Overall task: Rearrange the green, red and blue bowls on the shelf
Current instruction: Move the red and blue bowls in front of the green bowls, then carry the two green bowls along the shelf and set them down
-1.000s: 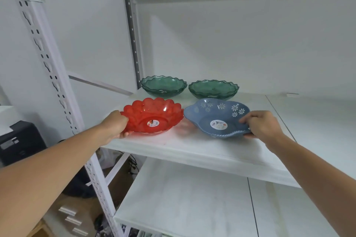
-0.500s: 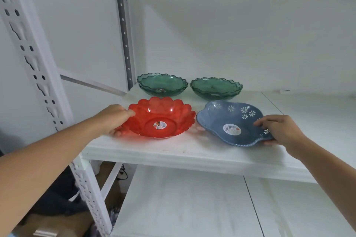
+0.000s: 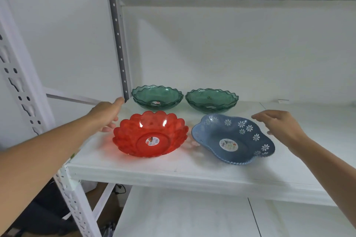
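Observation:
On the white shelf [image 3: 192, 169] a red scalloped bowl [image 3: 150, 133] sits front left and a blue flower-patterned bowl [image 3: 234, 138] front right. Two green wavy-rimmed bowls stand behind them, the left green bowl [image 3: 157, 97] and the right green bowl [image 3: 211, 100]; each looks like a stack of two. My left hand [image 3: 107, 113] hovers just left of the red bowl, fingers spread, holding nothing, its fingertips reaching toward the left green bowl. To the right of the blue bowl, my right hand [image 3: 279, 123] is off its rim and open.
A grey perforated upright [image 3: 119, 50] stands at the shelf's back left, a white front post [image 3: 21, 90] at the left. The white wall is close behind the green bowls. The shelf runs on to the right; a lower shelf [image 3: 183, 215] lies beneath.
Both hands have let go: the left came off the red bowl's rim and moved up and back, the right lifted off the blue bowl. My view moved closer to the shelf.

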